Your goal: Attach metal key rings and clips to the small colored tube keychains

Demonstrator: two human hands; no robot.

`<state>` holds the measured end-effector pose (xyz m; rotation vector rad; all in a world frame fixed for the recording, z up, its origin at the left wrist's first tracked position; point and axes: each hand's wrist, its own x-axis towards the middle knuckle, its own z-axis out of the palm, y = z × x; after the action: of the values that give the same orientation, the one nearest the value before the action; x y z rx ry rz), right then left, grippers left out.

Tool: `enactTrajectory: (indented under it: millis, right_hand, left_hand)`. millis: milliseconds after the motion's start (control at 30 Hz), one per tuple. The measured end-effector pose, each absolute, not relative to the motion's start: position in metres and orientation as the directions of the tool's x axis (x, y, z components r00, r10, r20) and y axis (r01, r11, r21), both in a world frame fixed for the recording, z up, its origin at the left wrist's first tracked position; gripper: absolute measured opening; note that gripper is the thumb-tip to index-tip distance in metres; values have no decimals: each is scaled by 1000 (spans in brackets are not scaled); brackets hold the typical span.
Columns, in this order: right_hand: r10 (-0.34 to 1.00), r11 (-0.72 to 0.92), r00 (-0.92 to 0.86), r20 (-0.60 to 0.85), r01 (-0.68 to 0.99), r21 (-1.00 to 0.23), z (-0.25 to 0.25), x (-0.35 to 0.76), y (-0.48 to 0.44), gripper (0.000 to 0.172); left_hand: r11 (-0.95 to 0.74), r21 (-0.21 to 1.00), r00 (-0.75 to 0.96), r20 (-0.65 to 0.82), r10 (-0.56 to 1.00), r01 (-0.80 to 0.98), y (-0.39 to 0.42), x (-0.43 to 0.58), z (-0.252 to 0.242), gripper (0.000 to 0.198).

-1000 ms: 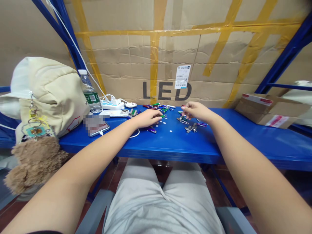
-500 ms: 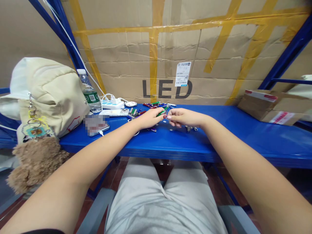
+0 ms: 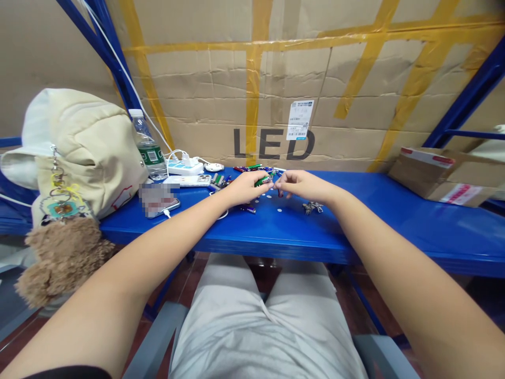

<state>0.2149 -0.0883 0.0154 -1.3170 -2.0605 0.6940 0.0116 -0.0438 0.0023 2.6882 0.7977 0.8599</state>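
My left hand point(image 3: 249, 187) is closed around a small green metallic tube point(image 3: 263, 181), whose end sticks out between thumb and fingers. Close beside that end, my right hand point(image 3: 294, 185) has its fingertips drawn together in a pinch. Whatever those fingertips hold is too small to make out. Behind my left hand lies a pile of slim coloured tubes point(image 3: 252, 167), red, green and blue. A purple tube point(image 3: 249, 209) rests below my left hand. Small metal clip-like parts point(image 3: 313, 208) lie below my right hand, and small white discs point(image 3: 279, 210) lie between the hands.
A phone point(image 3: 168, 206) with a cable, a white phone point(image 3: 193, 180), a power strip point(image 3: 185, 166) and a water bottle point(image 3: 152, 150) stand left on the blue table point(image 3: 379, 221). A cream bag point(image 3: 90, 142) sits farther left, a cardboard box point(image 3: 437, 176) at right.
My right hand has come slightly away from my left, and its fingers now point more downward. More of the metal parts shows below it. The whole view has shifted a little.
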Motion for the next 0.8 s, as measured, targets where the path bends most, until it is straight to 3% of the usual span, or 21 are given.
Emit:
enactTrajectory:
  millis: [100, 800]
  right_hand:
    - [916, 350, -372, 152, 553, -756, 15, 213, -89, 30]
    - [901, 424, -376, 218, 648, -633, 9, 214, -83, 28]
  left_hand:
    - [-830, 330, 678, 480, 557, 449, -43, 11, 2, 23]
    - [-819, 361, 729, 385, 566, 445, -41, 12, 0, 27]
